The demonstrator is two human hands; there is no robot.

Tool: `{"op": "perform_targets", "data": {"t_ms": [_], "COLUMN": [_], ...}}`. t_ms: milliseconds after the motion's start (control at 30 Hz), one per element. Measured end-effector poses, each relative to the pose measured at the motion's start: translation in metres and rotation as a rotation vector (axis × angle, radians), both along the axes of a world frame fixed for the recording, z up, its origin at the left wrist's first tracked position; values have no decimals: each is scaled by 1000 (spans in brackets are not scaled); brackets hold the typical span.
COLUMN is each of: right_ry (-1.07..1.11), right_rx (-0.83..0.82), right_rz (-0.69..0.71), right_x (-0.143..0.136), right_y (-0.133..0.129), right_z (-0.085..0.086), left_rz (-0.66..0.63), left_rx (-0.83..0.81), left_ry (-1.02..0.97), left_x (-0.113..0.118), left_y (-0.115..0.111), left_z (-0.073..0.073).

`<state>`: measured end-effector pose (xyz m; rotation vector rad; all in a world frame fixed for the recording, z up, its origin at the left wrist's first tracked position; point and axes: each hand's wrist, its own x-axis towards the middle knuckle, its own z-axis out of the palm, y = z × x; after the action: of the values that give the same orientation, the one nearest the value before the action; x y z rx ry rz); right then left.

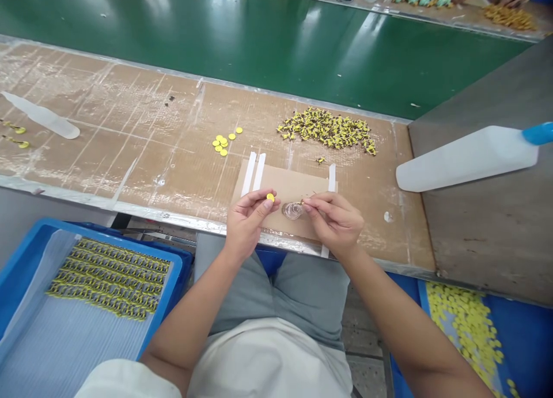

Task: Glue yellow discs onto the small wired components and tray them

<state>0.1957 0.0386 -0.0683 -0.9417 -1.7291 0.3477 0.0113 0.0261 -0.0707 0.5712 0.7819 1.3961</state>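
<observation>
We count one yellow disc [270, 197] in the left hand [246, 219], one tiny piece [301, 203] pinched in the right hand [339, 220], and one clear dish [292, 211] between the two. Beyond the left hand we record two tape strips [260, 172] and about eight loose discs [223, 145], some overlapping; beyond the right, one stray figure [320, 160] and one heap [330, 128], too dense to count. Right of both hands: one white bottle [466, 159].

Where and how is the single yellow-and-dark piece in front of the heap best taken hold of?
Probably with a light pinch across the middle of the small piece, coming from above and from the person's side. It looks small and low, and lies apart from the heap, which is just behind it.
</observation>
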Motion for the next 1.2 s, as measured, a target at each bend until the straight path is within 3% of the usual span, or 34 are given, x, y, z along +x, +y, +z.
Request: {"op": "perform_targets", "data": {"t_ms": [633, 833, 1200], "right_ry": [-10, 66, -54], "right_rx": [-11, -63, -34], "right_rz": [8, -104, -62], "right_x": [1, 6, 5], "right_y": [-1, -2, -1], "right_z": [-1, -3, -2], "left_rz": [-13, -5, -5], "left_rx": [0, -17, -28], "left_ry": [-2, 0, 10], "left_x": [-1, 0, -1], "left_y": [-1, 0, 0], "left_z": [1, 1, 2]}}
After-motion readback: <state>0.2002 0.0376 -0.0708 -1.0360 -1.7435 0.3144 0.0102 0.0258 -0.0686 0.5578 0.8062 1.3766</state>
